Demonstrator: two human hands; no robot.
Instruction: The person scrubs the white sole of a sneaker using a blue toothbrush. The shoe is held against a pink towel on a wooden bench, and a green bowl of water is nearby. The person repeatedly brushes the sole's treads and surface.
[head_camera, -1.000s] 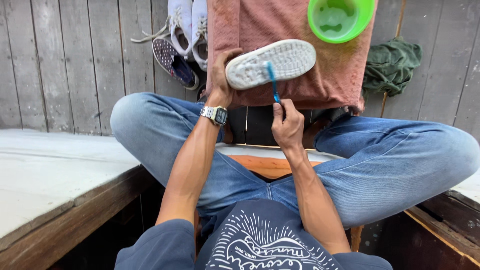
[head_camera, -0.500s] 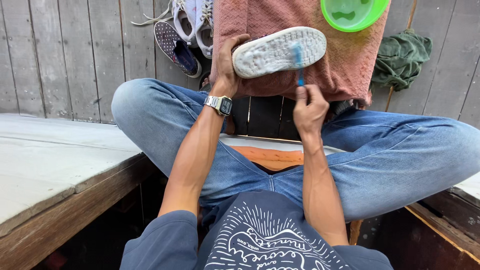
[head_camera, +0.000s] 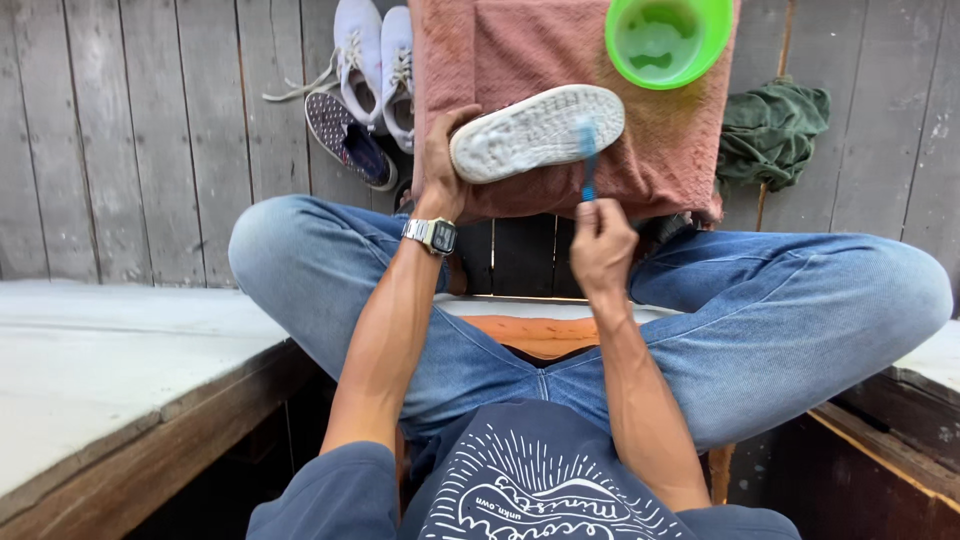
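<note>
My left hand (head_camera: 441, 160) grips a white shoe (head_camera: 535, 132) by one end, sole turned up toward me, over a reddish towel (head_camera: 560, 60) that covers a stand. My right hand (head_camera: 602, 245) holds a blue toothbrush (head_camera: 588, 160) upright, and its bristled head rests against the sole near the shoe's right end. A watch (head_camera: 432, 234) sits on my left wrist. My jeans-clad legs are crossed below.
A green plastic bowl (head_camera: 668, 38) with liquid stands on the towel's upper right. A pair of pale sneakers (head_camera: 378, 60) and a dark patterned shoe (head_camera: 348, 138) lie on the plank floor at left. A crumpled green cloth (head_camera: 772, 130) lies at right. A pale bench top (head_camera: 110, 370) runs along my left.
The toothbrush has moved right along the sole toward the shoe's far end, my right hand following. The left hand keeps its grip on the shoe.
</note>
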